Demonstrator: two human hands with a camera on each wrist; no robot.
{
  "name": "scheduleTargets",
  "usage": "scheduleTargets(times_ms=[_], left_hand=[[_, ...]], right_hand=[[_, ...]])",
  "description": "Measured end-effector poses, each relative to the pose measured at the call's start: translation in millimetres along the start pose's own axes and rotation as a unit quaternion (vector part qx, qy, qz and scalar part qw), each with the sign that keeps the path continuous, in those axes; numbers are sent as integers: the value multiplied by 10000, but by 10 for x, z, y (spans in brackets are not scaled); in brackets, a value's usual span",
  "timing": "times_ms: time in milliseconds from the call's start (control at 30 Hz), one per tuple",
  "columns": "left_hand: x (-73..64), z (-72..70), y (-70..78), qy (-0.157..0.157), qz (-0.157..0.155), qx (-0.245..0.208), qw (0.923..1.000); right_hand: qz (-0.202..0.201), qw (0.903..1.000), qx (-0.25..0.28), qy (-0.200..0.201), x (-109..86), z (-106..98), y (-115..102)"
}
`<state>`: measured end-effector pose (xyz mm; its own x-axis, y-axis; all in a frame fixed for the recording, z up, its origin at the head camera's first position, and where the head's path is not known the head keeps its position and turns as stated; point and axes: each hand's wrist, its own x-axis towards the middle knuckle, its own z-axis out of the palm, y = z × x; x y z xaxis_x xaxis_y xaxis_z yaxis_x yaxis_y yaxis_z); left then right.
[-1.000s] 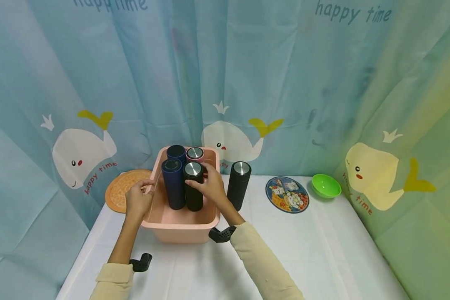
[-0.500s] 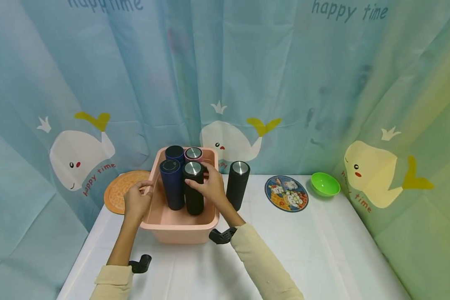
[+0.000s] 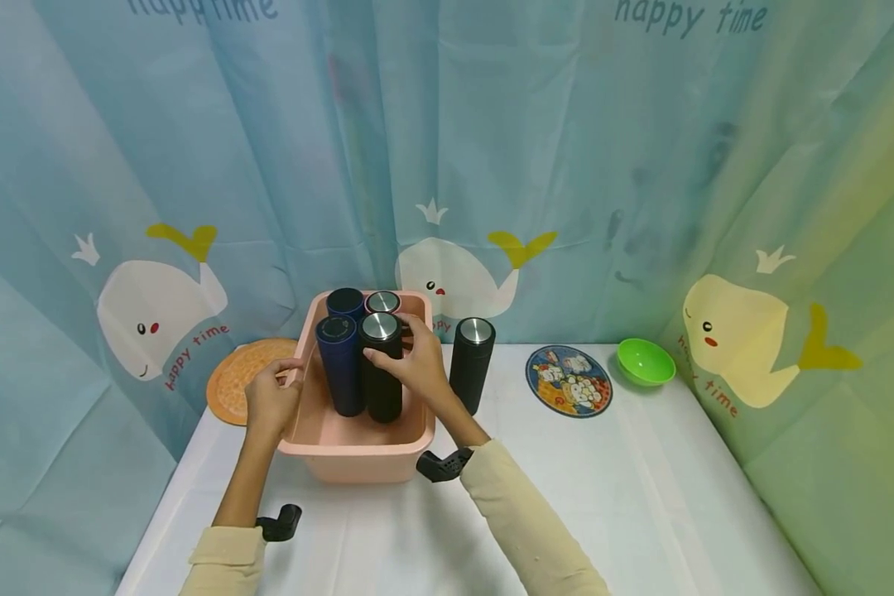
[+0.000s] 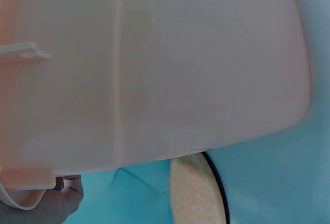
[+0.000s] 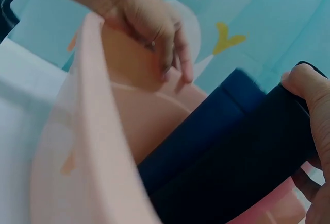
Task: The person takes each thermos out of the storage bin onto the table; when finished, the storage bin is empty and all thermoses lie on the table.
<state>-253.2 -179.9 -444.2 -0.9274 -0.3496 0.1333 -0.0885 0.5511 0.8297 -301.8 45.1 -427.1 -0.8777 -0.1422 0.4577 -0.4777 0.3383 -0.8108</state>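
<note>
In the head view, my left hand (image 3: 274, 399) grips the left rim of a pink plastic basin (image 3: 358, 452). From the left wrist, the basin's outer wall (image 4: 206, 69) fills most of the view, the hand (image 4: 59, 201) low at its corner. My right hand (image 3: 423, 364) holds a black thermos (image 3: 382, 385) near its silver-topped lid, fingers round the far side. That thermos stands nearly upright inside the basin, close beside a dark blue thermos (image 3: 340, 368). Behind them are another blue thermos (image 3: 345, 301) and a pink one with a silver lid (image 3: 383, 303), both mostly hidden.
Just right of the basin, a second black thermos (image 3: 473, 368) stands on the white table (image 3: 566, 505). Farther right lie a round cartoon mat (image 3: 569, 382) and a green bowl (image 3: 646, 362). An orange round mat (image 3: 231, 385) sits left, and a blue curtain (image 3: 492, 149) hangs behind.
The black thermos in my right hand dipped a little toward the front, then rose slightly, its lid now higher in view. My left hand has kept its place on the rim.
</note>
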Motion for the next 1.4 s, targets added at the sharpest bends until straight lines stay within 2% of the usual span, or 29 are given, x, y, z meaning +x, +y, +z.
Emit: scheduleTargets(times_ms=[167, 300, 800, 1100, 1400], left_hand=[[12, -17, 5, -83, -3, -31, 10000], [13, -25, 0, -132, -38, -30, 9999], [18, 9, -43, 8, 50, 24, 10000], [13, 3, -53, -63, 20, -3, 10000], [20, -6, -47, -117, -23, -8, 9999]], right_hand=[[-27, 9997, 211, -72, 41, -79, -156], [-219, 9990, 370, -94, 73, -152, -299], [-765, 9958, 453, 240, 139, -505, -774], [-1092, 9916, 309, 621, 146, -785, -917], [-1081, 9904, 237, 832, 107, -1082, -1004]])
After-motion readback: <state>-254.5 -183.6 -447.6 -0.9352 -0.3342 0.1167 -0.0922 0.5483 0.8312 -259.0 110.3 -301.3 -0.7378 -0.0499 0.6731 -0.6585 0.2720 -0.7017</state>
